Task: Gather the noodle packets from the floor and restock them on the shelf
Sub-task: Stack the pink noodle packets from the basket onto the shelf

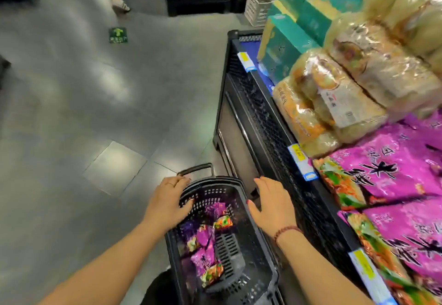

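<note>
Shelf (270,123) with basket (208,193) beside it
The black basket stands against the shelf's front edge, purple noodle packets (203,257) in its bottom. The left hand (167,199) grasps its left rim; the right hand (272,202), fingers released, hovers at its right rim.

A green arrow sticker (118,35) lies flat on the grey tiles (71,113). Farther off, a sandalled foot (121,5) stands near a white slatted crate (259,5). Teal boxes (308,10) stack beside clear bags of pale vermicelli (358,72) — yellow-and-blue price tags (301,161) sit just below them.
</note>
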